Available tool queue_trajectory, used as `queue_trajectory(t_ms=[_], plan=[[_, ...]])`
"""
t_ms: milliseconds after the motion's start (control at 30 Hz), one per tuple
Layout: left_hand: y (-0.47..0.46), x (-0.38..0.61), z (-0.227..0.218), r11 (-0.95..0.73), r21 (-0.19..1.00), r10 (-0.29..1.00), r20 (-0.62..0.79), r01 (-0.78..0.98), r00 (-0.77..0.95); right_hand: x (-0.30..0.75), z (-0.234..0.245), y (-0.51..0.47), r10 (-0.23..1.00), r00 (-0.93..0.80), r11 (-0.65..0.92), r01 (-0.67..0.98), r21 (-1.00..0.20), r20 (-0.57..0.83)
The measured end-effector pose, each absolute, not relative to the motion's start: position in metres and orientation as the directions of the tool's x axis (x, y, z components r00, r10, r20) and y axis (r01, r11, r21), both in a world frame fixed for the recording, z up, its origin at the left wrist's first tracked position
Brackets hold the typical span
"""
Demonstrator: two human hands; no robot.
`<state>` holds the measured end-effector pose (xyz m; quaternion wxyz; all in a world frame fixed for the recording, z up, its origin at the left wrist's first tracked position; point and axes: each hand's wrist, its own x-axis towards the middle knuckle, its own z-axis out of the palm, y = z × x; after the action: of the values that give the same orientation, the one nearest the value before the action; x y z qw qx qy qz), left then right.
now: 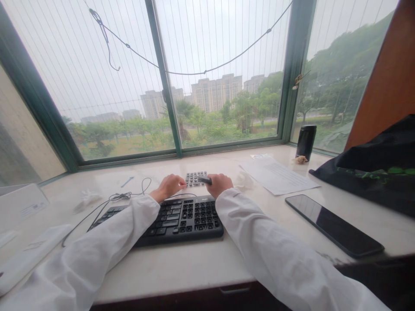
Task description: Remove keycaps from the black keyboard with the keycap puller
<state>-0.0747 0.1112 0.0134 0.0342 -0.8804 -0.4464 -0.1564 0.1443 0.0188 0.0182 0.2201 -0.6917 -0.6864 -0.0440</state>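
A black keyboard (186, 218) lies in front of me, partly hidden by my left sleeve. Its right-hand part shows bare sockets with no keycaps. Just beyond it, loose dark keycaps (192, 176) are laid out in rows on the white surface. My right hand (219, 185) is closed around a short dark tool (205, 180), whose tip points left over the keycaps; its exact kind is too small to tell. Left of the keycaps, my left hand (170, 186) has its fingers curled together. Whatever they may pinch is hidden.
A black cable (119, 196) lies behind the keyboard's left end. To the right are a printed sheet (280, 175), a phone (333, 224), a black can (306, 142) and a black bag (372, 166). Crumpled tissue (88, 198) and a white box (21, 205) are left.
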Motion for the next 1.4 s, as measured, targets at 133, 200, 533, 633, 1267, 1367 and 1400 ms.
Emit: queue_trajectory(t_ms=[133,200,533,633,1267,1367,1400], plan=[[0.111,-0.074,0.013,-0.591,0.079,0.781,0.305,0.803,0.545,0.143,0.019,0.018,0.931,0.054,0.038,0.969,-0.245,0.361],[0.111,-0.073,0.013,-0.589,0.08,0.782,0.306,0.804,0.543,0.143,0.019,0.018,0.931,0.057,0.036,0.969,-0.244,0.361],[0.114,-0.074,0.011,-0.6,0.085,0.774,0.314,0.795,0.55,0.145,0.015,0.022,0.922,0.044,0.059,0.966,-0.251,0.384],[0.115,-0.075,0.011,-0.603,0.084,0.771,0.316,0.793,0.553,0.145,0.015,0.022,0.922,0.035,0.069,0.965,-0.253,0.385],[0.061,-0.096,0.051,-0.69,0.121,0.685,0.429,0.714,0.589,0.146,0.013,0.025,0.867,0.087,0.082,0.946,-0.312,0.49],[0.029,-0.108,0.061,-0.759,0.165,0.645,0.323,0.63,0.692,0.144,0.016,0.024,0.83,0.08,0.144,0.925,-0.351,0.552],[0.019,-0.112,0.063,-0.781,0.193,0.624,0.268,0.594,0.734,0.142,0.018,0.022,0.813,0.076,0.185,0.906,-0.381,0.577]])
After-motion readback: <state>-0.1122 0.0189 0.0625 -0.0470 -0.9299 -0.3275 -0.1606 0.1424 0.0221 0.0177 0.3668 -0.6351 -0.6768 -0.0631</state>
